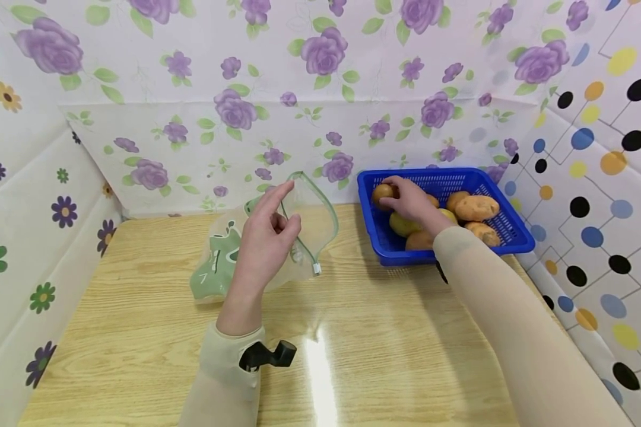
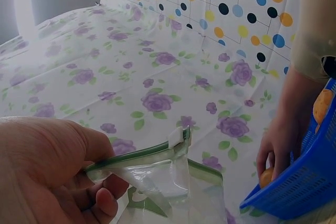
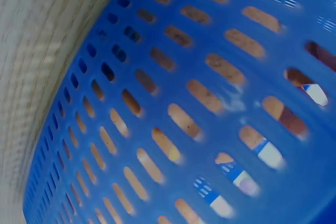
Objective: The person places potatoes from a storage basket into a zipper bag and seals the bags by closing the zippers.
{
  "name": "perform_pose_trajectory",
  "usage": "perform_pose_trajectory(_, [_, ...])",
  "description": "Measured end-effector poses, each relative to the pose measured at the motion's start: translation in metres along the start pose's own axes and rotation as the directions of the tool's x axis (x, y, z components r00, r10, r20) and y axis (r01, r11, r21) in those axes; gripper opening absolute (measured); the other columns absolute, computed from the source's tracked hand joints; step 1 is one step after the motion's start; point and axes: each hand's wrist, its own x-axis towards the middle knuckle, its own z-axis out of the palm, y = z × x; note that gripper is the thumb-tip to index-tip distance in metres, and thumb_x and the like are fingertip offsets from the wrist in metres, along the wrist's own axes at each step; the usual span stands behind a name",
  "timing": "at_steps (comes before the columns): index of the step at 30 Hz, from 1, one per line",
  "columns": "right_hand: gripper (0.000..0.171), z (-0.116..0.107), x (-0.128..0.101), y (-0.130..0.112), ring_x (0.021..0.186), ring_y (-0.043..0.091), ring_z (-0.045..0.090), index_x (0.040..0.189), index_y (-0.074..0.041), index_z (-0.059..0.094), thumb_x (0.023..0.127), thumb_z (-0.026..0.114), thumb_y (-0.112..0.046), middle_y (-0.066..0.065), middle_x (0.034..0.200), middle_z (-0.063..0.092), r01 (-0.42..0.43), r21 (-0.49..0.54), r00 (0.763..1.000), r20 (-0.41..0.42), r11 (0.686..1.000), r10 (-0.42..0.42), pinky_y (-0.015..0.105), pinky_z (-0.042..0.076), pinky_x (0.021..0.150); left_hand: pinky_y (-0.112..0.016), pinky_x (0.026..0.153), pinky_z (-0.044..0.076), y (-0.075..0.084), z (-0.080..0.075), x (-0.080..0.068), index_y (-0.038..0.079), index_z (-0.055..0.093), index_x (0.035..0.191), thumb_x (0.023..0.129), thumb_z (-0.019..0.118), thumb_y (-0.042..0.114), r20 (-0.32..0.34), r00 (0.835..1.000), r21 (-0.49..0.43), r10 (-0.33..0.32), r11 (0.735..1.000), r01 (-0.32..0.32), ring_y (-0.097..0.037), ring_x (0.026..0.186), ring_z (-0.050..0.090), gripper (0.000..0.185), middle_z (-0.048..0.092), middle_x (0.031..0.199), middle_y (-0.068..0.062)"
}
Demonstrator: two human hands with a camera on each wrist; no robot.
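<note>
At the left of the table, my left hand (image 1: 264, 240) grips the rim of a clear zip bag (image 1: 221, 267) with a green print. The bag's mouth stands apart to the right, with a white slider (image 2: 177, 137) on its green strip. Inside the blue basket (image 1: 371, 228), the fingers of my right hand (image 1: 413, 204) curl round a brown round vegetable (image 1: 383, 194) at the left end. Beside that hand lie potatoes (image 1: 477, 208) and a yellow-green piece (image 1: 402, 225). In the right wrist view, the basket's slotted wall (image 3: 220, 124) hides the hand.
The wooden table (image 1: 139, 350) meets a flower-print sheet (image 1: 192, 139) just behind the basket and bag. A dotted sheet (image 1: 593, 196) rises close to the basket's right side, and another flowered sheet (image 1: 27, 237) borders the left.
</note>
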Motion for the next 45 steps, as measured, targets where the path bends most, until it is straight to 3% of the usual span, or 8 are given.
perform_pose_trajectory(7, [0.058,-0.008,-0.014,-0.001,0.144,0.042,0.052,0.164,-0.008,0.047,0.113,0.066,-0.028,0.023,0.161,0.05,-0.037,0.181,0.998,-0.034,0.983,0.044,0.057,0.046,0.114,-0.026,0.061,0.041,0.0,0.0,0.0,0.014,0.056,0.164,0.105,0.066,0.002,0.004,1.0,0.01,0.006,1.0,-0.006,-0.02,0.069,0.05,0.061,0.058,0.155,-0.002])
perform_pose_trajectory(21, [0.07,-0.026,-0.046,-0.007,0.151,0.039,0.049,0.169,-0.016,0.044,0.11,0.069,-0.044,0.018,0.167,0.044,-0.053,0.335,0.995,-0.059,0.941,0.077,0.057,0.054,0.11,-0.026,0.061,0.041,0.0,-0.001,-0.001,0.015,0.057,0.163,0.104,0.066,0.002,0.001,1.0,0.01,0.0,1.0,0.0,-0.02,0.07,0.051,0.061,0.058,0.155,-0.001])
perform_pose_trajectory(34, [0.077,-0.036,-0.074,-0.028,0.153,0.038,0.049,0.172,-0.024,0.042,0.106,0.069,-0.053,0.012,0.171,0.041,-0.005,0.398,0.995,-0.092,0.917,0.046,0.06,0.052,0.112,-0.027,0.062,0.042,0.002,0.0,-0.001,0.016,0.056,0.164,0.104,0.066,0.002,0.006,1.0,0.003,-0.002,1.0,0.002,-0.02,0.07,0.051,0.062,0.056,0.158,-0.001])
perform_pose_trajectory(45, [0.071,-0.033,-0.09,-0.045,0.141,0.027,0.054,0.167,-0.025,0.049,0.106,0.07,-0.055,0.005,0.157,0.056,0.079,0.408,0.994,-0.106,0.91,-0.039,0.054,0.048,0.112,-0.026,0.061,0.041,-0.001,0.002,-0.001,0.017,0.057,0.163,0.104,0.065,0.002,0.008,1.0,0.007,0.005,1.0,-0.005,-0.02,0.07,0.051,0.061,0.058,0.155,-0.004])
